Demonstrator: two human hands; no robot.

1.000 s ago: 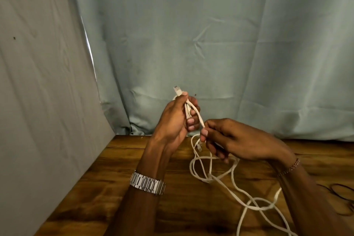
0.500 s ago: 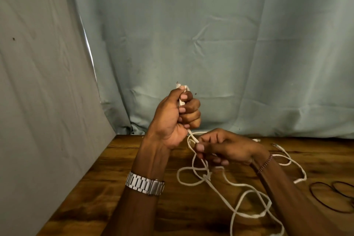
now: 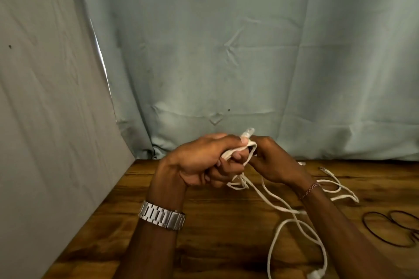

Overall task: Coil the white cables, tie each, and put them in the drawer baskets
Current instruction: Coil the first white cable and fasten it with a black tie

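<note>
Both hands have come together since half a second ago: the right hand (image 3: 269, 161), which was low near the tabletop (image 3: 204, 244) feeding slack, has risen to meet the left hand (image 3: 199, 163) at chest height, and the left has tipped over so its knuckles face up.

That left grip is clamped around several gathered turns of the white cable (image 3: 285, 208), thumb pressing the bundle flat, with the clear plug end (image 3: 249, 131) poking out just above the thumb, probably kept free so the coil's start stays easy to find. The right hand's fingers are curled onto the same strand right beside the left, apparently laying a fresh loop into the bundle; exactly which fingers pinch it is hidden.

Most of the cable is not yet coiled: it hangs from the hands and trails in loose curves across the tabletop to the right, ending in another connector (image 3: 315, 275) at the bottom edge. Thin dark bands (image 3: 385, 230), likely the ties, lie well apart at the far right. No drawer baskets are in view.
</note>
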